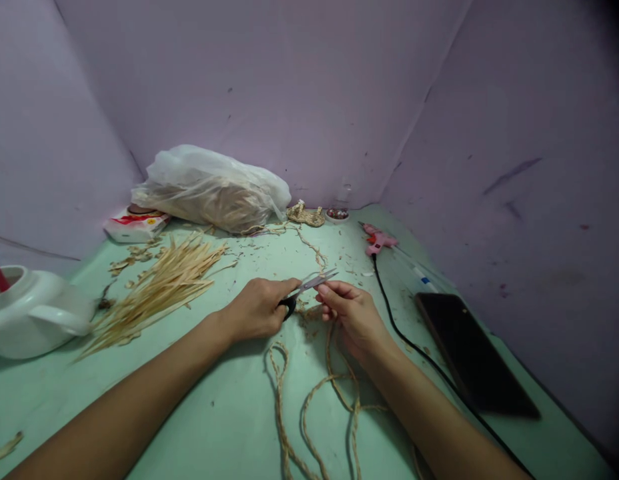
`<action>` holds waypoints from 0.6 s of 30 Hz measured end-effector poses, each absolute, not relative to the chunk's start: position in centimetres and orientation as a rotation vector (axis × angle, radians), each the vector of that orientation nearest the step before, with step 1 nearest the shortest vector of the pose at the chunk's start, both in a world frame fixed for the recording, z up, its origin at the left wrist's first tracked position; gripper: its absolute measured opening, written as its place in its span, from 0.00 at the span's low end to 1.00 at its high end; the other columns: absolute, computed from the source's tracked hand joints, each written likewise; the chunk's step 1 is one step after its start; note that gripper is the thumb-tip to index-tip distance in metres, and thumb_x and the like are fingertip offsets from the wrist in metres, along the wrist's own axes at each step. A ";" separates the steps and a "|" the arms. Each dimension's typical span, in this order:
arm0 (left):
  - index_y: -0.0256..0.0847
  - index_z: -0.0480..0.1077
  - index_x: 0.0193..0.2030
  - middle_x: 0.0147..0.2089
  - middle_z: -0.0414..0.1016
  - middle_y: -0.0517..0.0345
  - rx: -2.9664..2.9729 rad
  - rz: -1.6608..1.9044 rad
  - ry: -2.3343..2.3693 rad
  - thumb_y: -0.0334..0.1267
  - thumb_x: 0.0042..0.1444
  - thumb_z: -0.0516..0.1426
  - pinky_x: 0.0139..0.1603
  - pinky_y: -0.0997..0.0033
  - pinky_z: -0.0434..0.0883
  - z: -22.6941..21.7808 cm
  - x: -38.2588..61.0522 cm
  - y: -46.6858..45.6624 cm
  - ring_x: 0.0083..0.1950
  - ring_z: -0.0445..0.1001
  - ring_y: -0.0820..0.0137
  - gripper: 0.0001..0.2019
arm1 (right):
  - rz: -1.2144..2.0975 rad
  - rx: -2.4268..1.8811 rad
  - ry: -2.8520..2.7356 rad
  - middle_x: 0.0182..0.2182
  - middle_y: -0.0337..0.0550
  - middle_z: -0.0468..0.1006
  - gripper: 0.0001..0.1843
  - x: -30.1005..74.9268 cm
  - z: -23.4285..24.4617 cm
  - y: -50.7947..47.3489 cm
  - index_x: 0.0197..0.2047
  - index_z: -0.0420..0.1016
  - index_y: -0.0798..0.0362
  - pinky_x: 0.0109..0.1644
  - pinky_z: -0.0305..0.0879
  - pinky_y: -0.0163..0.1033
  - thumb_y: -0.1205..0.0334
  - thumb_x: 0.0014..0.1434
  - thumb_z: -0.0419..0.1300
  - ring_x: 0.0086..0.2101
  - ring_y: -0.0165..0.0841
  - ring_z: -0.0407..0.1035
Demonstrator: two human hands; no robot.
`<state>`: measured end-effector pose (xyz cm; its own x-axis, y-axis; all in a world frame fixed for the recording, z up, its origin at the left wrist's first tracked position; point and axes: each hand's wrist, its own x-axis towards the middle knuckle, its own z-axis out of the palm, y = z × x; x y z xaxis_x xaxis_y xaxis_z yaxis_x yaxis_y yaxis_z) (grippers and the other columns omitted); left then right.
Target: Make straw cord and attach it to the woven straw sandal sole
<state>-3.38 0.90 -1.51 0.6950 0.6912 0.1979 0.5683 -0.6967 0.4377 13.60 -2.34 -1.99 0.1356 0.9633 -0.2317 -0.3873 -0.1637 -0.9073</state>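
Note:
My left hand (pixel 259 308) is closed round the black handles of a small pair of scissors (pixel 309 285), whose blades point right and slightly up. My right hand (pixel 352 313) is curled beside the blades, its fingertips pinching a braided straw rope (pixel 309 393) just under the scissor tips. The rope trails in loops toward me over the pale green table (pixel 229 413) between my forearms. A thinner strand of the braid (pixel 312 247) runs away toward the back wall.
A heap of loose straw strips (pixel 159 287) lies left of my hands. A white pot (pixel 32 312) stands at the left edge. At the back are a plastic bag of straw (pixel 214 190), a small box (pixel 134 225) and a woven piece (pixel 305 215). A pink glue gun (pixel 378 240), its black cable (pixel 404 333) and a dark phone (pixel 469 353) lie to the right.

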 end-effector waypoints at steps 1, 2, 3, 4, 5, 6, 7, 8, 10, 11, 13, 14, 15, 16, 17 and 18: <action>0.40 0.68 0.43 0.28 0.69 0.62 2.554 0.506 0.986 0.25 0.46 0.48 0.30 0.76 0.61 -1.5 -3.4 0.9 0.28 0.66 0.73 0.18 | 1.374 -1.140 -0.696 0.16 0.36 0.72 0.15 13.6 -2.0 -2.3 0.22 0.76 0.57 0.19 0.57 0.30 0.59 0.28 0.72 0.16 0.23 0.60; 0.41 0.68 0.44 0.28 0.69 0.63 2.542 0.524 0.986 0.25 0.46 0.48 0.30 0.76 0.61 -1.5 -3.4 0.9 0.27 0.66 0.74 0.18 | 1.369 -1.140 -0.699 0.16 0.36 0.72 0.15 13.6 -2.0 -2.3 0.21 0.76 0.57 0.19 0.58 0.31 0.59 0.29 0.71 0.16 0.23 0.60; 0.41 0.68 0.45 0.28 0.70 0.63 2.527 0.553 0.988 0.25 0.46 0.48 0.30 0.77 0.61 -1.5 -3.4 1.0 0.27 0.66 0.74 0.19 | 1.364 -1.138 -0.702 0.16 0.36 0.71 0.14 13.6 -2.0 -2.4 0.22 0.76 0.57 0.20 0.58 0.31 0.59 0.30 0.71 0.17 0.23 0.60; 0.41 0.68 0.45 0.29 0.71 0.63 2.510 0.592 1.005 0.26 0.46 0.49 0.30 0.77 0.61 -1.5 -3.5 1.0 0.27 0.65 0.75 0.19 | 1.359 -1.135 -0.704 0.17 0.36 0.71 0.14 13.6 -2.0 -2.4 0.23 0.77 0.57 0.20 0.58 0.31 0.59 0.30 0.71 0.17 0.23 0.60; 0.41 0.68 0.46 0.29 0.71 0.63 2.494 0.637 1.036 0.27 0.46 0.49 0.30 0.77 0.62 -1.5 -3.6 1.1 0.26 0.65 0.75 0.19 | 1.357 -1.130 -0.705 0.17 0.35 0.71 0.14 13.6 -2.0 -2.4 0.25 0.77 0.56 0.20 0.59 0.31 0.60 0.32 0.70 0.17 0.23 0.60; 0.41 0.68 0.46 0.30 0.72 0.63 2.481 0.679 1.079 0.28 0.46 0.50 0.30 0.78 0.62 -1.4 -3.7 1.3 0.26 0.65 0.75 0.19 | 1.356 -1.122 -0.707 0.17 0.34 0.71 0.14 13.6 -1.9 -2.4 0.27 0.78 0.56 0.20 0.59 0.31 0.60 0.33 0.70 0.17 0.22 0.59; 0.41 0.68 0.46 0.30 0.72 0.62 2.475 0.712 1.123 0.29 0.47 0.50 0.29 0.78 0.62 -1.4 -3.8 1.4 0.26 0.65 0.75 0.18 | 1.358 -1.113 -0.710 0.17 0.34 0.70 0.15 13.6 -1.9 -2.4 0.29 0.79 0.56 0.20 0.59 0.31 0.61 0.34 0.69 0.16 0.22 0.58; 0.41 0.68 0.46 0.31 0.72 0.62 2.477 0.733 1.163 0.30 0.47 0.50 0.29 0.77 0.62 -1.4 -3.9 1.5 0.27 0.66 0.75 0.18 | 1.363 -1.105 -0.713 0.17 0.33 0.70 0.16 13.6 -1.9 -2.5 0.31 0.79 0.56 0.20 0.59 0.31 0.61 0.35 0.68 0.16 0.21 0.58; 0.42 0.67 0.48 0.33 0.74 0.61 2.511 0.741 1.210 0.31 0.46 0.51 0.29 0.77 0.63 -1.3 -4.2 1.7 0.28 0.68 0.74 0.20 | 1.368 -1.090 -0.717 0.17 0.33 0.69 0.16 13.6 -1.8 -2.5 0.32 0.79 0.56 0.20 0.59 0.31 0.61 0.36 0.68 0.16 0.21 0.57; 0.42 0.67 0.50 0.35 0.75 0.60 2.543 0.731 1.218 0.31 0.46 0.51 0.30 0.76 0.64 -1.3 -4.3 1.8 0.29 0.69 0.73 0.21 | 1.370 -1.086 -0.716 0.17 0.33 0.68 0.16 13.6 -1.8 -2.5 0.32 0.79 0.56 0.20 0.59 0.31 0.61 0.36 0.68 0.16 0.21 0.57; 0.42 0.65 0.53 0.39 0.76 0.57 2.618 0.701 1.230 0.32 0.45 0.52 0.34 0.73 0.66 -1.4 -4.4 1.9 0.33 0.72 0.70 0.25 | 1.370 -1.084 -0.714 0.17 0.33 0.68 0.16 13.6 -1.8 -2.5 0.33 0.79 0.57 0.19 0.58 0.30 0.62 0.36 0.68 0.17 0.21 0.57; 0.41 0.65 0.54 0.41 0.76 0.56 2.652 0.686 1.232 0.31 0.45 0.52 0.36 0.72 0.67 -1.4 -4.4 1.8 0.35 0.73 0.69 0.25 | 1.365 -1.088 -0.713 0.17 0.33 0.69 0.16 13.6 -1.8 -2.5 0.33 0.79 0.56 0.19 0.58 0.30 0.62 0.36 0.68 0.17 0.21 0.57; 0.41 0.65 0.54 0.43 0.76 0.55 2.676 0.677 1.233 0.31 0.45 0.52 0.38 0.70 0.67 -1.4 -4.4 1.8 0.38 0.73 0.67 0.26 | 1.358 -1.096 -0.710 0.17 0.32 0.69 0.16 13.6 -1.8 -2.5 0.32 0.79 0.57 0.19 0.58 0.30 0.62 0.36 0.68 0.16 0.21 0.56; 0.40 0.65 0.54 0.44 0.76 0.54 2.684 0.677 1.236 0.31 0.45 0.52 0.39 0.70 0.68 -1.5 -4.3 1.8 0.39 0.74 0.66 0.25 | 1.350 -1.104 -0.705 0.17 0.32 0.68 0.15 13.6 -1.8 -2.5 0.32 0.79 0.57 0.19 0.57 0.29 0.62 0.36 0.68 0.16 0.21 0.56; 0.40 0.65 0.54 0.44 0.76 0.54 2.674 0.683 1.245 0.32 0.45 0.52 0.39 0.70 0.68 -1.5 -4.3 1.8 0.40 0.74 0.66 0.26 | 1.343 -1.114 -0.700 0.16 0.32 0.68 0.14 13.6 -1.8 -2.5 0.31 0.79 0.57 0.18 0.56 0.29 0.62 0.36 0.68 0.16 0.20 0.56; 0.40 0.65 0.54 0.43 0.76 0.54 2.650 0.694 1.260 0.32 0.45 0.52 0.38 0.70 0.68 -1.6 -4.2 1.7 0.39 0.74 0.66 0.26 | 1.340 -1.123 -0.696 0.16 0.33 0.68 0.14 13.7 -1.8 -2.4 0.30 0.78 0.57 0.18 0.56 0.28 0.63 0.36 0.67 0.16 0.20 0.56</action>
<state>-4.23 1.75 -1.59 0.5466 0.7606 0.3503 0.7025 -0.6442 0.3025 13.65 -2.44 -1.76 0.1595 0.9662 -0.2028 -0.3899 -0.1271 -0.9121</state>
